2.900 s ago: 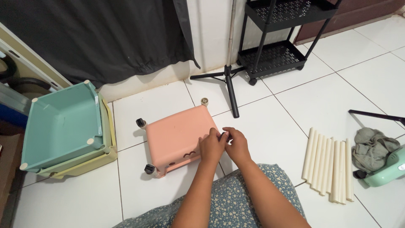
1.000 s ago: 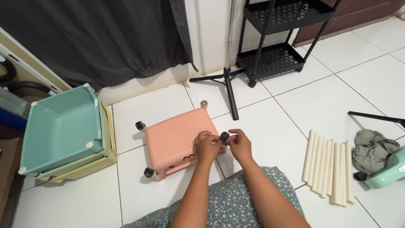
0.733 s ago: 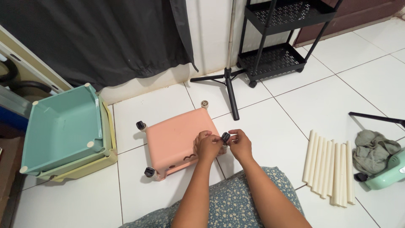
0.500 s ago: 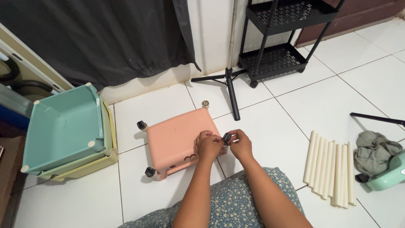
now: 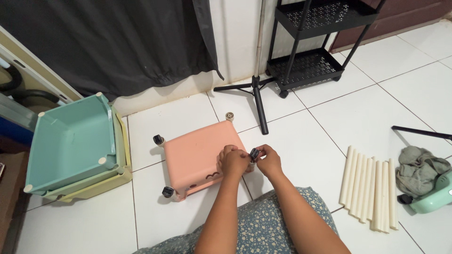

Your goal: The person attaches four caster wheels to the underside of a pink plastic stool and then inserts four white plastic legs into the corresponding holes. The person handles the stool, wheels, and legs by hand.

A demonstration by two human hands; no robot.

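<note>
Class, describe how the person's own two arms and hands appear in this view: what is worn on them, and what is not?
Both forearms are bare to the elbow, with no sleeves visible. The left hand and right hand wear no gloves; no watch or bracelet shows.

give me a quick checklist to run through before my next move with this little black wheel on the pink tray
1. Both hands on the black wheel: left hand and right hand meet at it: ok.
2. Wheel at the pink tray corner: ok.
3. Wheel fully seated: cannot tell.
4. Tray upside down, flat on the floor: ok.
5. Other corners: two wheels fitted, far corner socket bare: not ok.
6. Cream tubes lying at the right: ok.
</note>
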